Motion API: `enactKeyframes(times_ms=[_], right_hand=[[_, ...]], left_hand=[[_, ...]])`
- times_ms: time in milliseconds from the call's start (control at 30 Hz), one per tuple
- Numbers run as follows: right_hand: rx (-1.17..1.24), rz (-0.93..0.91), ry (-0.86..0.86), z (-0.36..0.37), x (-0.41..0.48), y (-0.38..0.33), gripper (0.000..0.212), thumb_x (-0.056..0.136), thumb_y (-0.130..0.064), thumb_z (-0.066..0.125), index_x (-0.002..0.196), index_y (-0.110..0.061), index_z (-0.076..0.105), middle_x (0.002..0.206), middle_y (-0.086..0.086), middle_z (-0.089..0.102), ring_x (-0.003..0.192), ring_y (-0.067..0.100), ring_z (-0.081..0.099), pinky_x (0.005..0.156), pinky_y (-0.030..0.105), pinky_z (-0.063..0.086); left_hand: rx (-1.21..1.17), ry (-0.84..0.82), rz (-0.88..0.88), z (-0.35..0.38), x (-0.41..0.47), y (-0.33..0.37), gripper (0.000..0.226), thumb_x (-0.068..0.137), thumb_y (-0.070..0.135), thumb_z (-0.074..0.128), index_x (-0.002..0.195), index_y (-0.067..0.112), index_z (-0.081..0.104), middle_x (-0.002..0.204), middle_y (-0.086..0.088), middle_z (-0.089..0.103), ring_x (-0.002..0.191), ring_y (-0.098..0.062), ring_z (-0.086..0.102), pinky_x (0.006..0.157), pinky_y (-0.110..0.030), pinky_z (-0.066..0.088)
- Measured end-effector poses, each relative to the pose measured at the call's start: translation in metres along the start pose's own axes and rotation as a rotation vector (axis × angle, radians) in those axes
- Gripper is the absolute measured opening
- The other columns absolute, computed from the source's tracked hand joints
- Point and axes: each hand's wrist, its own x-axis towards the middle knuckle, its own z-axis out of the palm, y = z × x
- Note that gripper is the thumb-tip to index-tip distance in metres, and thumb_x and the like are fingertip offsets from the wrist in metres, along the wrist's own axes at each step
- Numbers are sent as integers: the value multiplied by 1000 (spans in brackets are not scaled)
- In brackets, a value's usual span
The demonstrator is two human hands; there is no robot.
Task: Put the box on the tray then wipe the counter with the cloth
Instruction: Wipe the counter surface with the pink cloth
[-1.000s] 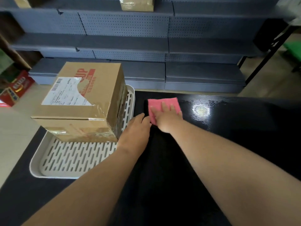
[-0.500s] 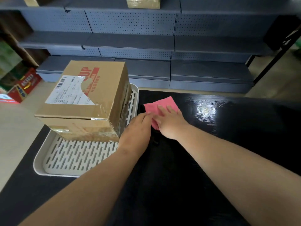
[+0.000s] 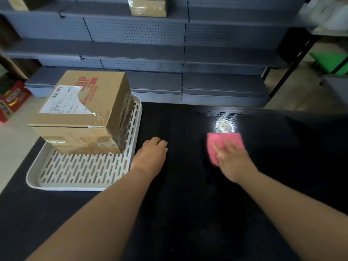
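Two bare forearms reach in from the near edge, out over the black counter [image 3: 188,213]. The left hand [image 3: 151,157] rests on the countertop just beside the tray's right rim. Its fingers are loosely bent under at the knuckles and there is nothing in them.

Over on the right, the right hand [image 3: 233,161] lies palm down on the pink cloth [image 3: 224,142], fingers stretched out and pressing it flat against the dark surface. It is pressing, not gripping. Hand and cloth are both smeared with blur. The cloth sits well apart from the tray, out toward the middle of the counter, its far corners showing past the fingertips. Just beyond it a bright patch of glare [image 3: 225,126] shines off the wood grain.

To the left, the white slotted tray [image 3: 71,187] sits at the counter's left end. The cardboard box [image 3: 81,112] stands on it, pushed to the far side so the near half of the tray floor is bare. The box is taped shut, with a white shipping label and red print on top. Neither hand touches it.

Past the counter's far edge runs grey perforated shelving [image 3: 143,51], with a small taped carton [image 3: 147,6] up on a high shelf. A red package [image 3: 13,100] sits on the floor at far left, and something green [image 3: 331,61] shows at far right.
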Motion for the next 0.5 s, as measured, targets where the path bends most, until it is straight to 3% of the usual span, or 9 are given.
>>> enactKeyframes(times_ms=[67,133,200,267,333,367,400,433,500], right_hand=[[76,318,-72,-10,4,18,58,97,-29,21,152,-29,3,159,19,5,145,39,9,117,52,13],[62,401,-83,-20,-1,-11,65,96,-21,31,153,-17,-1,158,24,3,146,41,4,117,53,9],[68,228,-110,-11,-12,-64,69,95,-17,35,153,-15,-3,157,27,4,145,44,4,117,55,8],[103,-105,-57,12,-30,-90,69,95,-22,37,153,-23,0,158,23,6,145,45,5,116,56,11],[23,-375,26,22,-41,-65,54,94,-30,29,148,-28,31,153,16,33,142,39,26,115,51,22],[-49,-372,63,22,-41,-38,55,92,-32,22,141,-27,45,146,14,45,137,36,36,114,47,27],[-89,-274,59,22,-37,-9,61,90,-33,13,141,-25,45,147,14,44,137,35,36,115,45,26],[-86,-95,31,20,-37,17,62,92,-33,8,148,-23,34,153,14,33,142,35,26,117,46,19],[12,300,-96,12,-37,34,57,98,-29,18,153,-23,6,159,17,9,145,40,7,118,50,8]], left_hand=[[13,-37,-4,2,-8,3,38,102,28,32,135,15,45,136,-5,44,125,-26,43,102,-42,44],[23,-56,-9,6,-14,3,38,102,27,32,135,15,45,136,-6,43,124,-26,43,101,-43,44],[27,-74,-21,10,-17,3,38,102,27,33,135,15,46,136,-7,43,124,-27,43,101,-42,44],[27,-76,-26,13,-20,5,37,101,26,35,135,15,47,137,-8,43,125,-28,43,101,-41,44],[29,-71,-15,14,-22,8,36,101,25,37,134,15,48,136,-8,43,124,-28,44,102,-39,44],[29,-70,-9,14,-24,8,36,101,25,38,133,15,49,136,-7,43,124,-27,44,102,-39,44],[31,-70,-6,14,-25,8,35,101,25,38,133,15,49,135,-7,44,124,-27,44,102,-38,44],[34,-74,-3,15,-28,8,35,101,25,38,133,15,49,134,-7,44,123,-27,45,102,-38,44],[38,-91,4,17,-32,7,35,101,25,38,133,15,49,133,-8,46,122,-27,47,102,-37,44]])
